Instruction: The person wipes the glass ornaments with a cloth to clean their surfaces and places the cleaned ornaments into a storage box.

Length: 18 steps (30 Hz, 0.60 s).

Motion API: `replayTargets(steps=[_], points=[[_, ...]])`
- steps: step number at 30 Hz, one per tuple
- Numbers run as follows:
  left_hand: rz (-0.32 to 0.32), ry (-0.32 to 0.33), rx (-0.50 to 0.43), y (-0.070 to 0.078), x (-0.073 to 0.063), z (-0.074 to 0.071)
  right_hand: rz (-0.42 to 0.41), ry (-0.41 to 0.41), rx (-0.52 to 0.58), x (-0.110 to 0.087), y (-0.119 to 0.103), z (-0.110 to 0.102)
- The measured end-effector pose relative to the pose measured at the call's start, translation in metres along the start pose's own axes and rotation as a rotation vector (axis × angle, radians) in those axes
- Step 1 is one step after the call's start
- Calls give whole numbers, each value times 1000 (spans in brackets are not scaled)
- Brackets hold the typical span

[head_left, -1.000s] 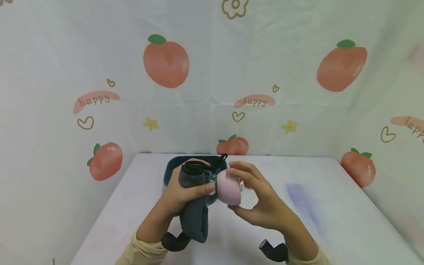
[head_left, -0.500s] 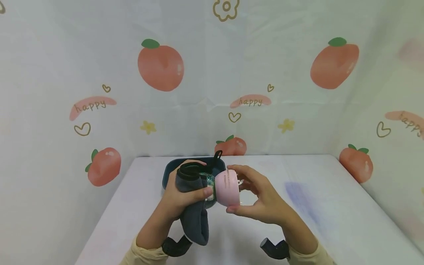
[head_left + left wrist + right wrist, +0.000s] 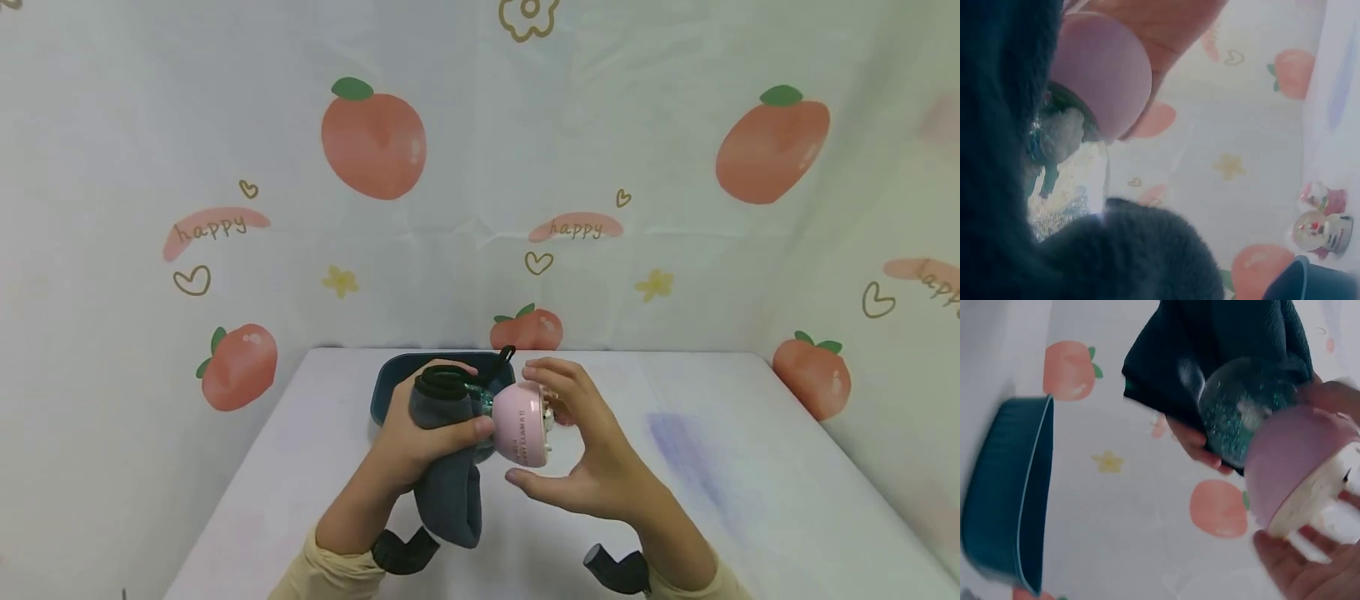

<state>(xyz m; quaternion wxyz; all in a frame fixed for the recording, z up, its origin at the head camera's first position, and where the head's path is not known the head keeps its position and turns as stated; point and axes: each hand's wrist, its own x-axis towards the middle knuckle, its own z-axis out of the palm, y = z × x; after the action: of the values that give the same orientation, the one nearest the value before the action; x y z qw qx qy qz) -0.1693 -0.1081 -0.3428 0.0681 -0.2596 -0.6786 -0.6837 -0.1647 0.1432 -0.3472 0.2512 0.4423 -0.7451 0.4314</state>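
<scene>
A snow globe with a pink base lies sideways above the table. My left hand grips its glass ball through a dark grey-blue cloth, which hangs down below the wrist. Silvery glitter and a small figure show inside the glass. Around the base's outer end, my right hand spreads its fingers and thumb. In the head view the thumb stands apart from the base. The right wrist view is blurred near the fingertips, so light contact there is unclear. Gold lettering faces up on the base.
Behind my left hand stands a dark teal bin on the white table. Two small snow globes, one with a white base and one with a pink base, stand near the bin. A fruit-print curtain hangs behind.
The snow globe has turned about its long axis, bringing the base's lettering into view and then lower. My right thumb has come away from the base. The left hand keeps its grip.
</scene>
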Motion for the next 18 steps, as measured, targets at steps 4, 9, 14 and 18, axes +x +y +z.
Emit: replayTargets(steps=[4, 9, 14, 18], points=[[-12, 41, 22, 0, -1, 4, 267, -15, 68, -1, -1, 0], [-11, 60, 12, -2, -3, 4, 368, -55, 168, 0, -1, 0], [-19, 39, -40, -3, -2, 2, 137, -56, 159, -1, 1, -3], [-94, -49, -52, -3, 0, -1, -106, -48, 90, -2, 3, -3]])
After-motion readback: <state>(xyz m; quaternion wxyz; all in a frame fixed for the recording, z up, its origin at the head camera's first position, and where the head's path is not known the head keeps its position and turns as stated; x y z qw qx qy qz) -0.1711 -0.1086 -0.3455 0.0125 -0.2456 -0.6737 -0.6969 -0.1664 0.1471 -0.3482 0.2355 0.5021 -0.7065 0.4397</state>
